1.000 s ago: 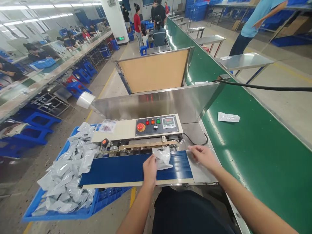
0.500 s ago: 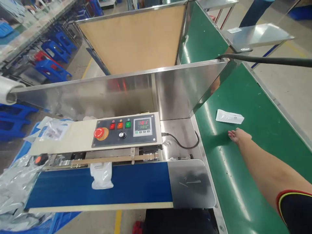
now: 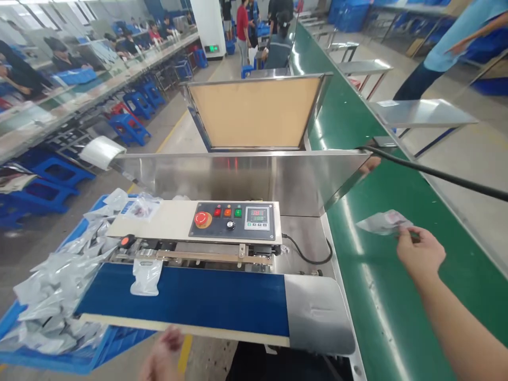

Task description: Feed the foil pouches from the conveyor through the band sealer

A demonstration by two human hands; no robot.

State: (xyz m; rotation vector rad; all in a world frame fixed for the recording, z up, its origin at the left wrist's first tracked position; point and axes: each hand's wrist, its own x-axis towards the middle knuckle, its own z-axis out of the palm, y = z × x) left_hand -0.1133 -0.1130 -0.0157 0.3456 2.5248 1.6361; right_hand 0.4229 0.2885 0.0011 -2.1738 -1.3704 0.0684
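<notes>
Right hand (image 3: pixel 423 254) now has thumb and fingers pinched on the near end of a flat, white translucent plastic pouch (image 3: pixel 383 222) over the long green conveyor (image 3: pixel 400 286); half a second ago that pouch lay flat there with the hand beside it, holding nothing visible. Whether it is fully clear of the surface, cannot tell. Second change: the bulging white plastic pouch (image 3: pixel 146 280) on the flat dark-blue belt (image 3: pixel 222 301) has travelled further toward the belt's left end, top edge up against the slot under the cream metal sealing machine (image 3: pixel 174 219), no hand touching it. Left hand (image 3: pixel 164 349), out of view half a second ago, is back at the bottom, a blur just beside the belt's front edge; no object shows in it, finger state cannot be told. Reads as an overlap in the work: belt pouch looks to be carried by the machine alone, next pouch already gripped. Heap of silvery-white pouches (image 3: pixel 51 296) fills the blue plastic crate (image 3: pixel 85 362) past the belt's left end, near the belt pouch.
</notes>
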